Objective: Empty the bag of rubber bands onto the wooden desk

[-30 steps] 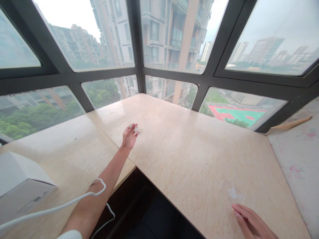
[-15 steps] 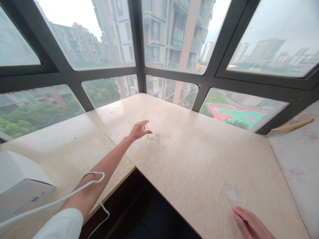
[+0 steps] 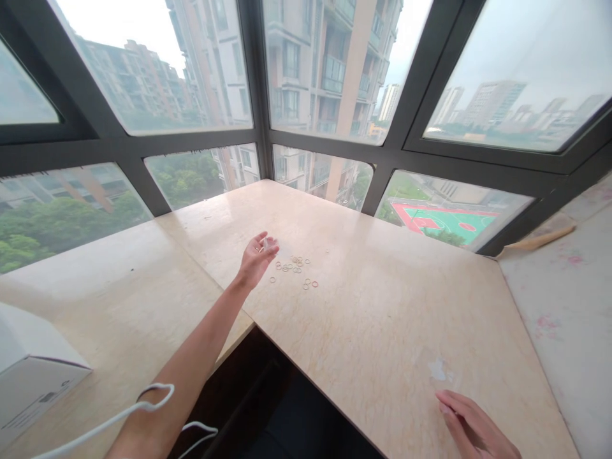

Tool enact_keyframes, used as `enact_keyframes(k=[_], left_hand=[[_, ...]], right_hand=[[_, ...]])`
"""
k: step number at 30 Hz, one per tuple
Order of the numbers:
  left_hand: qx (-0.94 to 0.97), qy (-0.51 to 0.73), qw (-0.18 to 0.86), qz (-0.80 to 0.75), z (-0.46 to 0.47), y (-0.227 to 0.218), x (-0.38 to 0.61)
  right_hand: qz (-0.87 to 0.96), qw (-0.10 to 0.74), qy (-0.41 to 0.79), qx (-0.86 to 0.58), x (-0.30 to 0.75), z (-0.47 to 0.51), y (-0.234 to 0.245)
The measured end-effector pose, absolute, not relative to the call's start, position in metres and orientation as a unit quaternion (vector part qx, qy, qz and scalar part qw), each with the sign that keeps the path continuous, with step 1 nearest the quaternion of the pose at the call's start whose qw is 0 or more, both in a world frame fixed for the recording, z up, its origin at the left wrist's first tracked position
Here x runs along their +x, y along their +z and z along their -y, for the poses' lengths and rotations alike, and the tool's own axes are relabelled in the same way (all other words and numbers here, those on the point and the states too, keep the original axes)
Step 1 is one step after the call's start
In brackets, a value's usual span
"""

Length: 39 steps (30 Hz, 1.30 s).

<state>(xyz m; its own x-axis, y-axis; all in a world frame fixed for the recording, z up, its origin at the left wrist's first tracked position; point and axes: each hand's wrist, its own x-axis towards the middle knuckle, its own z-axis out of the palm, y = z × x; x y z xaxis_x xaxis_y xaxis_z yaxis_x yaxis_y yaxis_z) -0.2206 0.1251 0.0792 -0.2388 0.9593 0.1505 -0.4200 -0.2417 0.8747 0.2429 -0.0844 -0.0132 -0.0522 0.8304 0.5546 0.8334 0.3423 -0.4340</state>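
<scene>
My left hand [image 3: 255, 262] is stretched out over the tabletop [image 3: 373, 287], palm turned partly up. Its fingers curl around a small clear object [image 3: 270, 243], which looks like a little plastic container. Just to its right lie several thin rings [image 3: 295, 266], loosely scattered; one reddish ring [image 3: 315, 284] sits at the near right of the group. My right hand [image 3: 471, 421] rests at the lower right, thumb and fingertips pressed together. Whatever is between them, if anything, cannot be made out. A flat whitish scrap [image 3: 437, 370], perhaps with clear film around it, lies just beyond those fingertips.
A white box [image 3: 41, 376] stands at the left edge. A white cable [image 3: 109, 417] crosses my left forearm. Dark window frames [image 3: 262, 153] border the far side, and a patterned wall [image 3: 549, 306] runs along the right. The table's front edge [image 3: 310, 389] drops to a dark gap.
My left hand has rolled palm-up and drawn slightly left with the clear object. A few rings now lie differently, with the reddish one at the near right. My right hand stays nearly in place.
</scene>
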Motion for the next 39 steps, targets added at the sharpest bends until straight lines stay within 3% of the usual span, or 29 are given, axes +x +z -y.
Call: enact_keyframes(k=[7,14,24,33,39], left_hand=[[0.398,0.662,0.541,-0.333,-0.096,0.058,-0.146],[0.473,0.614,0.507,-0.378,-0.069,0.028,-0.096],[0.638,0.441,0.479,-0.411,-0.030,0.003,-0.047],[0.744,0.304,0.460,-0.376,-0.016,-0.001,-0.020],[0.793,0.244,0.409,-0.379,-0.018,-0.009,-0.018]], right_hand=[[0.718,0.392,-0.005,-0.576,0.238,0.086,-0.011],[0.716,0.409,0.001,-0.566,0.231,0.084,-0.008],[0.619,0.442,-0.079,-0.644,0.237,0.083,-0.012],[0.584,0.314,-0.017,-0.749,0.237,0.073,-0.029],[0.599,0.338,0.012,-0.726,0.233,0.071,-0.014]])
